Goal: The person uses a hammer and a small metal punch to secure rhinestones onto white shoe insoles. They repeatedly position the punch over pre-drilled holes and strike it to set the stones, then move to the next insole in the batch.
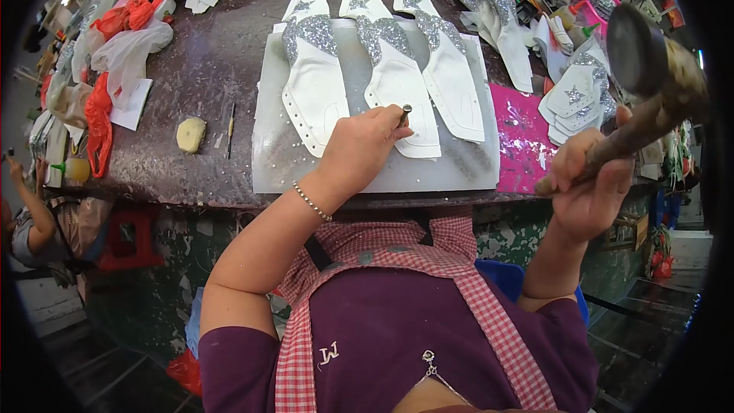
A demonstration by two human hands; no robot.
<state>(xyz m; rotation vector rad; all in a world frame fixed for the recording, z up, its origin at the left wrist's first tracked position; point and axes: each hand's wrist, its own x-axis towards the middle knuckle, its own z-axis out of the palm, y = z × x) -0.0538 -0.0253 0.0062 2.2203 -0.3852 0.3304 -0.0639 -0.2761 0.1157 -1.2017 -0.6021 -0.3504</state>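
Note:
My left hand (pixel 365 141) is closed round a short metal punch (pixel 406 110), its round top showing above my fingers. The punch stands over the middle white shoe upper piece (pixel 391 76); my fingers hide its tip. My right hand (pixel 585 183) grips the wooden handle of a hammer (pixel 638 53), raised to the right above the bench. On either side lie a left upper piece (pixel 312 80) and a right upper piece (pixel 453 80), both with silver glitter bands and stars. Small holes run along the edges of the left and middle pieces.
A pale cutting board (pixel 287 176) lies under the pieces on the dark bench (pixel 206 53). Left are a yellowish lump (pixel 191 135), a thin pen-like tool (pixel 231 130) and plastic bags (pixel 126 50). A pink sheet (pixel 522 138) and stacked glitter pieces (pixel 575 99) lie right.

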